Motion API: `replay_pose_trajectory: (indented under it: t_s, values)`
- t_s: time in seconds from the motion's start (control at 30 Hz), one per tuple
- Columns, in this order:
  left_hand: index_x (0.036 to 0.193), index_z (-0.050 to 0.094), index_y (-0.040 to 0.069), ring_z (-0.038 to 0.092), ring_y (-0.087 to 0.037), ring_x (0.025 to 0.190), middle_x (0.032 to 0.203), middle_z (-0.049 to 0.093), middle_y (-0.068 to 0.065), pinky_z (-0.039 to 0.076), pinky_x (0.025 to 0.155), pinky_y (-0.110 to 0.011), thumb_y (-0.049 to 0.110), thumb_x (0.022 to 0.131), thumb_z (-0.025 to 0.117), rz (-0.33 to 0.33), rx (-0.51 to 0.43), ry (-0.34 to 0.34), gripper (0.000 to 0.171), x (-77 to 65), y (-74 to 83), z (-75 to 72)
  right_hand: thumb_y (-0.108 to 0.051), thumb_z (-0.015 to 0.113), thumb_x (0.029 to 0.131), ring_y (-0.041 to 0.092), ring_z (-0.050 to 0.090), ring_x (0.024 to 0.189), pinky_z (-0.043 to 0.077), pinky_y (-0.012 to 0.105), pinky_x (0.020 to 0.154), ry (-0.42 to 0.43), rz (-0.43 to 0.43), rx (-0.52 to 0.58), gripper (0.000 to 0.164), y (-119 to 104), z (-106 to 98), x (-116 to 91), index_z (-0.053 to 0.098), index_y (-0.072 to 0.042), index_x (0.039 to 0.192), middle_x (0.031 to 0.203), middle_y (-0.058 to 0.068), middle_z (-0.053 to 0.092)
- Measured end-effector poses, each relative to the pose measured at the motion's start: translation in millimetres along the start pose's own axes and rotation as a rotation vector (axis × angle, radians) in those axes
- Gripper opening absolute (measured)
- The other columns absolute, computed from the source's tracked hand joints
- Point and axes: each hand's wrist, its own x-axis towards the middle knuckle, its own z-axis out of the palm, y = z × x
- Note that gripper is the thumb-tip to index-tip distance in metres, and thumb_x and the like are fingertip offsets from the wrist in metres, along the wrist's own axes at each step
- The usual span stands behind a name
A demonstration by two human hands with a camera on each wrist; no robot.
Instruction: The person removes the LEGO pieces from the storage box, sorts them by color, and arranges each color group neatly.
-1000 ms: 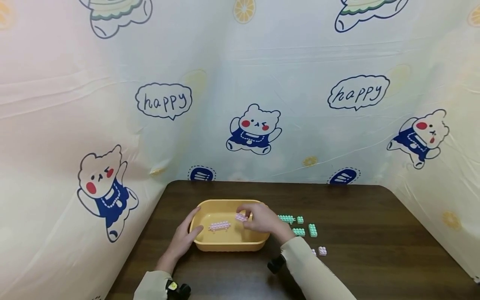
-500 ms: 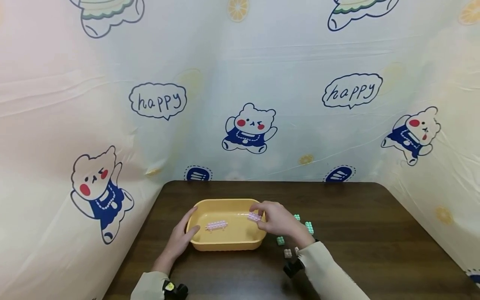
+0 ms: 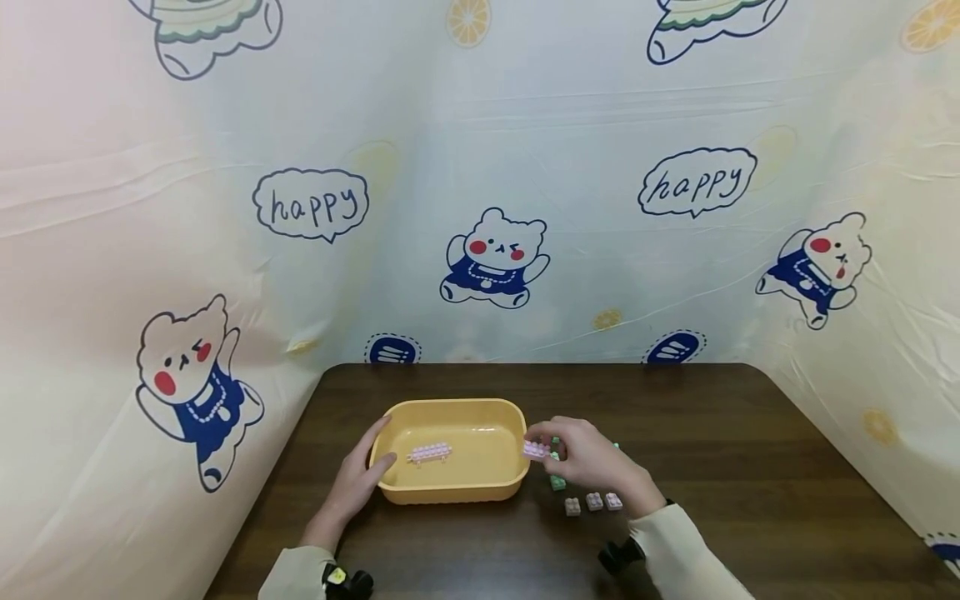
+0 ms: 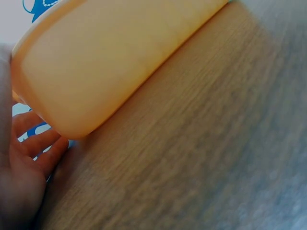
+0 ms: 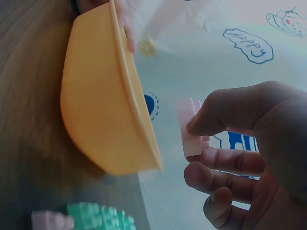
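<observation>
A yellow plastic basin point(image 3: 450, 495) stands on the table with a long pink building brick point(image 3: 430, 452) lying inside. My left hand point(image 3: 356, 477) holds the basin's left end, thumb over the rim and fingers along the outer side. In the left wrist view, fingers point(image 4: 41, 141) lie against its corner. Just outside the right rim, my right hand point(image 3: 588, 454) pinches another pink building brick point(image 5: 190, 127) between thumb and fingers, raised off the table. Green bricks point(image 3: 557, 482) lie below and beside this hand, partly hidden by it.
Three small pinkish bricks, one of them the pale brick point(image 3: 573, 507), sit in a row on the dark wooden table point(image 3: 720, 467) right of the basin. A patterned curtain point(image 3: 420, 250) hangs behind the table and along both sides.
My right hand has carried its pink brick rightward from inside the basin to just past the right rim. The left hand stays at the left end; the view has shifted slightly.
</observation>
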Motion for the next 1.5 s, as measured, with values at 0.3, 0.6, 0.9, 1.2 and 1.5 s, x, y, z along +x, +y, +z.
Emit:
replay_pose_trajectory:
  t_s: [0.3, 0.6, 0.9, 1.2, 1.5]
  values:
    - [0.153, 0.032, 0.022, 0.030, -0.034, 0.144, 0.159, 0.030, -0.009, 0.027, 0.112, -0.058, 0.020, 0.097, 0.057, 0.002, -0.020, 0.003, 0.061, -2.8, -0.5, -1.1, -0.009, 0.067, 0.084, 0.005, 0.053, 0.065, 0.047, 0.021, 0.057, -0.016, 0.027, 0.021, 0.027, 15.4, 2.6, -23.5, 0.069, -0.020, 0.109, 0.090, -0.009, 0.062]
    - [0.153, 0.032, 0.022, 0.031, -0.034, 0.143, 0.159, 0.030, -0.010, 0.027, 0.112, -0.058, 0.019, 0.097, 0.058, -0.001, -0.018, 0.004, 0.061, -4.2, -1.0, -0.1, -0.006, 0.068, 0.081, 0.007, 0.054, 0.067, 0.046, 0.020, 0.056, -0.015, 0.038, 0.023, 0.025, 23.4, 9.4, -44.3, 0.071, -0.015, 0.104, 0.093, -0.006, 0.063]
    - [0.152, 0.033, 0.022, 0.033, -0.034, 0.142, 0.157, 0.033, -0.010, 0.031, 0.110, -0.057, 0.020, 0.097, 0.057, 0.000, 0.009, 0.005, 0.060, -4.1, 0.6, 0.3, -0.010, 0.074, 0.080, 0.005, 0.055, 0.072, 0.046, 0.020, 0.062, -0.022, -0.007, -0.009, 0.021, 29.2, 20.0, -57.8, 0.070, -0.017, 0.099, 0.088, -0.011, 0.062]
    - [0.153, 0.031, 0.012, 0.032, -0.039, 0.142, 0.158, 0.030, -0.016, 0.030, 0.110, -0.059, 0.014, 0.097, 0.056, -0.025, -0.022, -0.021, 0.060, -4.2, 26.0, -3.2, -0.009, 0.070, 0.080, 0.004, 0.053, 0.074, 0.045, 0.020, 0.063, -0.076, 0.010, -0.065, 0.025, 30.9, 22.1, -69.8, 0.072, -0.019, 0.103, 0.095, -0.011, 0.065]
    - [0.152, 0.032, 0.007, 0.032, -0.041, 0.141, 0.157, 0.031, -0.019, 0.030, 0.110, -0.059, 0.013, 0.097, 0.055, -0.036, -0.005, -0.027, 0.059, -9.8, 50.7, -8.5, -0.006, 0.071, 0.077, 0.001, 0.058, 0.083, 0.051, 0.024, 0.071, -0.081, -0.024, -0.098, 0.026, 28.2, 26.1, -84.6, 0.073, -0.017, 0.100, 0.094, -0.011, 0.065]
